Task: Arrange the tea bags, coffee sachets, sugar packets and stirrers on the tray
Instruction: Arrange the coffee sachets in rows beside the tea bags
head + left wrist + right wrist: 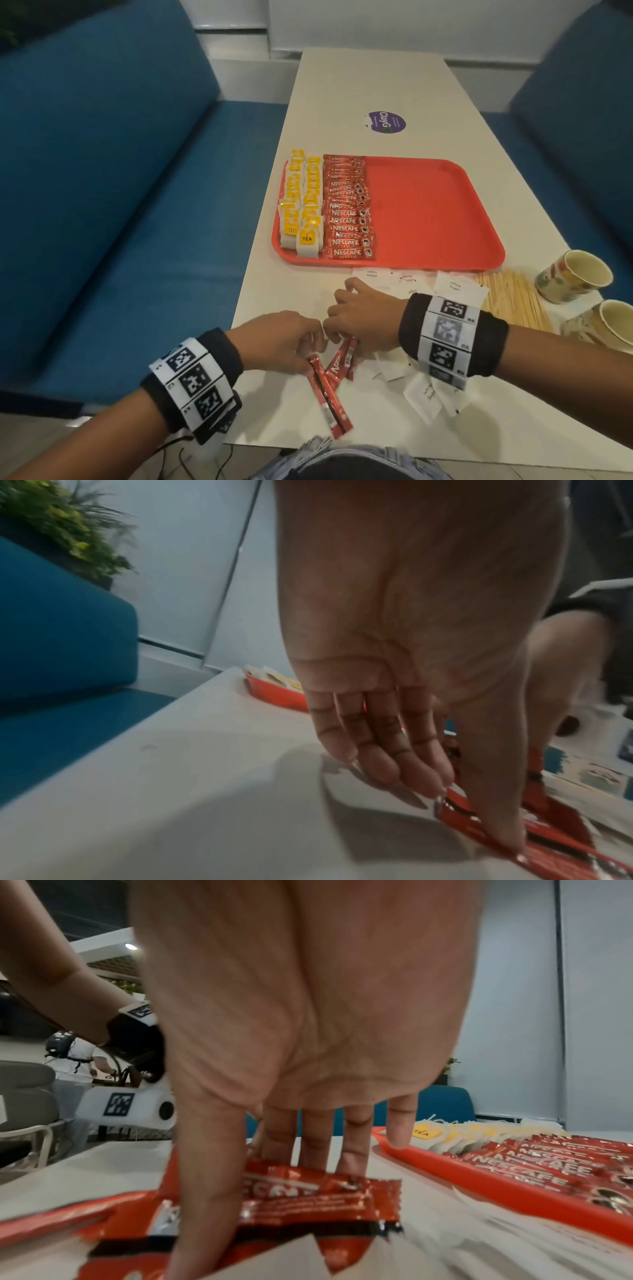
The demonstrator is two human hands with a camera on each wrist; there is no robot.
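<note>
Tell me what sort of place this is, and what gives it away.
Probably a cafe or office pantry booth. A long white table runs between blue upholstered benches, with a red serving tray of tea bags and coffee sachets, and paper cups beside it.

Both hands [281, 337] [363, 317] low, fingertips together, fingers downward.
</note>
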